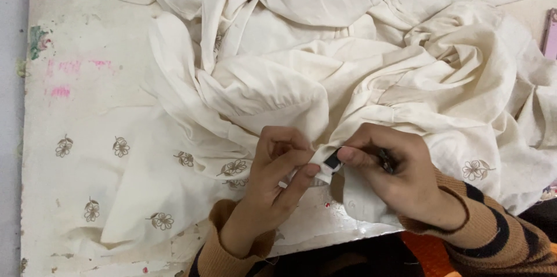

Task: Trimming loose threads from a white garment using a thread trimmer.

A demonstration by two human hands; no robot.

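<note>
Head view, looking straight down: both hands meet at the near middle of a pale, stained surface [69,114], working on a large cream cloth [325,74] that lies heaped and twisted across the far and right parts of it. Left hand [272,181] has its fingers curled in, thumb and forefinger pinched together on a folded edge of the cloth. Right hand [389,169] is closed as well, its thumb and forefinger pressed on a small black piece [332,160] that sits against the same folded edge, just beside the left fingertips (what the piece is cannot be told). A thin dark tool [385,161] shows between the right fingers; its shape is mostly hidden by the hand. The two hands are nearly touching at the fold. Small brown flower motifs [120,147] are scattered over the flatter left part of the cloth, and one more shows near the right wrist. Pink and green marks [58,77] stain the bare surface at far left. Both forearms wear a brown sleeve [493,230] with dark stripes. A pink object [550,33] is cut off at the right edge.
</note>
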